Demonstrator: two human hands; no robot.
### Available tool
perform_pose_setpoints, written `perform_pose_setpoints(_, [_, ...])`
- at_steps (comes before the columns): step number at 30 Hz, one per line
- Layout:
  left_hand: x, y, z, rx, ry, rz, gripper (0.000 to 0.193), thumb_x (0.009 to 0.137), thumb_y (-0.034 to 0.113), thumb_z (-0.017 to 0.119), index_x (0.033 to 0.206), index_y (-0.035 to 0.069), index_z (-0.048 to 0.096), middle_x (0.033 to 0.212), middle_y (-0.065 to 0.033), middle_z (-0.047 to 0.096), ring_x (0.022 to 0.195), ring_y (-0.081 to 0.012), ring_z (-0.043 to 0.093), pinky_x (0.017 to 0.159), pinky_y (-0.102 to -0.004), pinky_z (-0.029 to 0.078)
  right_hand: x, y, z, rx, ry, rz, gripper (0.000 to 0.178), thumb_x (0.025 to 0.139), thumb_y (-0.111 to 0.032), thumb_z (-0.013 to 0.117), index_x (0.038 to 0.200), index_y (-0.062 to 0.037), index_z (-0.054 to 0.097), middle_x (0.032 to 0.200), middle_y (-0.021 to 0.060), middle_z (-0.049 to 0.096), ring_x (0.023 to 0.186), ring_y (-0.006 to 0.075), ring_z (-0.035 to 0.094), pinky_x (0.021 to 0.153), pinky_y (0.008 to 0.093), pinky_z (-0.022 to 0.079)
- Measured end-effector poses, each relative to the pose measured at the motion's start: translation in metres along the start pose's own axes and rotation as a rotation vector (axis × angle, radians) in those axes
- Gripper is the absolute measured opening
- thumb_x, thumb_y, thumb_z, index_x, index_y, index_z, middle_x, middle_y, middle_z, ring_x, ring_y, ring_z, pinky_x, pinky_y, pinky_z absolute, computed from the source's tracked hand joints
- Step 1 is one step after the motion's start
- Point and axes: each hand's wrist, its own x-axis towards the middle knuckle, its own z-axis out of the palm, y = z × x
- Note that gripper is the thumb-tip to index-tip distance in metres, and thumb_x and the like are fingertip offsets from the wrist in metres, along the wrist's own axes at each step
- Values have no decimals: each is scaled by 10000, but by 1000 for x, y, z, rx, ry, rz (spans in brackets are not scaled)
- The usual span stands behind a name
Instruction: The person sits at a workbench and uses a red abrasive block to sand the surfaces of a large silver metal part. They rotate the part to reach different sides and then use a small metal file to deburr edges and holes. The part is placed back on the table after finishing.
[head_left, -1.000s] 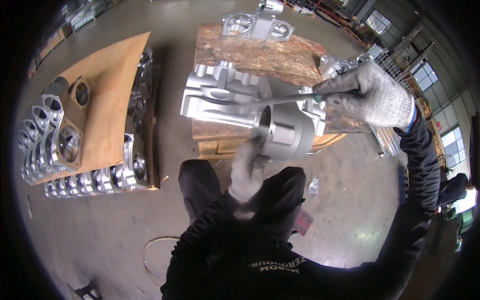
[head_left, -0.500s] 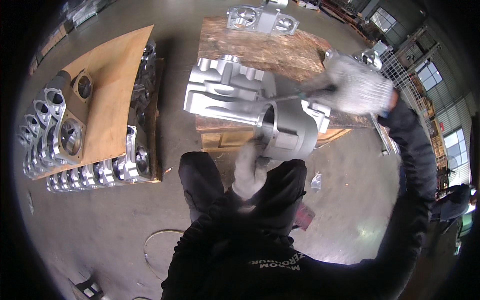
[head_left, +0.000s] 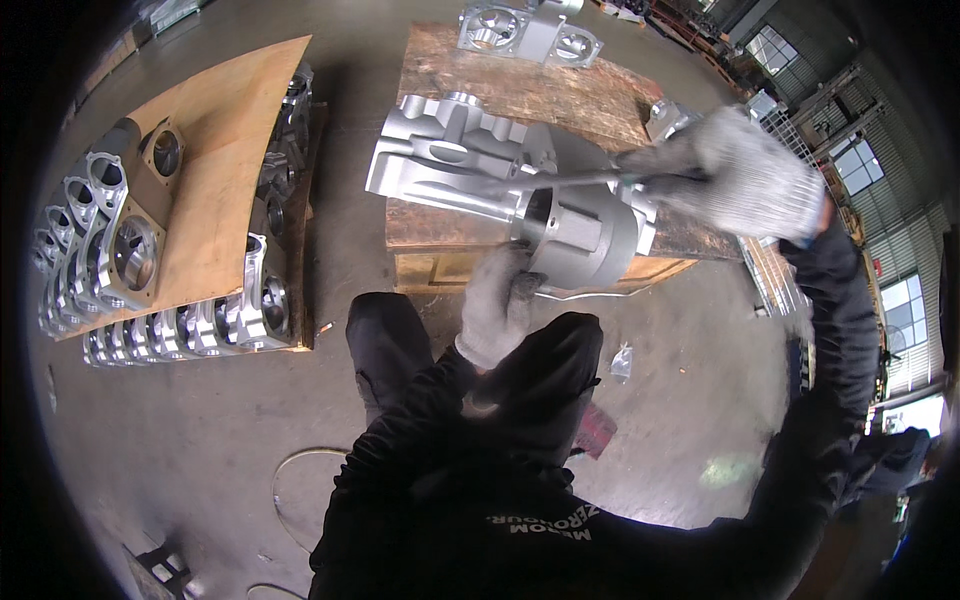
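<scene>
Grey floor [head_left: 690, 410] is surrounding our wooden bench [head_left: 520, 88], and stacked castings [head_left: 128, 215] are standing to our left. From the head view, we are seeing one casting [head_left: 570, 150] lying on the bench, its barrel [head_left: 592, 240] seemingly overhanging the near edge. Our right grip [head_left: 750, 175] is clenching a tool [head_left: 570, 181] that is reaching across the casting; whether its tip is touching metal, we are not making out. Our left grip [head_left: 498, 305] is resting at the barrel's near side; we cannot tell if it is clasping. We are judging a slip the main risk: skidding off smooth metal, the tool could be scoring the casting or striking our left grip. Pressing hard on the barrel could be tipping the casting toward our knees [head_left: 568, 345].
</scene>
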Motion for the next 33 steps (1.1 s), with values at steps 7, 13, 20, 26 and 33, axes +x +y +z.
perform_pose_setpoints(7, [0,-6,12,-104,65,-47,329,869,-34,598,1198,-43,611,1143,-241,641,1001,-400,648,878,-427,530,7,12,9,112,-36,-65,381,951,-224,755,1297,-69,717,967,123,793,747,162,750,690,300,602])
perform_pose_setpoints(13, [-5,-7,15,-165,169,-63,308,874,-14,573,1179,-42,609,1098,-255,647,976,-427,638,872,-450,524,7,52,-6,434,-199,140,400,945,-235,755,1304,-64,715,938,103,779,850,159,757,822,309,632])
perform_pose_setpoints(20, [16,12,0,-39,84,10,240,925,7,552,1154,-42,605,999,-226,675,895,-375,673,818,-436,540,11,2,-30,205,-173,111,372,894,-80,792,1257,-27,727,1000,135,792,821,156,763,762,264,639])
perform_pose_setpoints(26, [46,26,13,-163,107,-100,190,1015,93,553,1133,-37,624,929,-192,687,772,-304,701,714,-395,544,-8,-16,16,-308,438,-70,275,889,-220,807,1125,-79,801,771,124,731,701,262,710,712,341,596])
perform_pose_setpoints(33, [72,12,18,-125,178,-69,214,1018,172,580,1093,-10,665,824,-160,657,784,-277,658,722,-412,526,4,-37,13,-472,523,-155,180,899,-163,714,1022,-74,809,857,148,718,832,333,710,751,441,583])
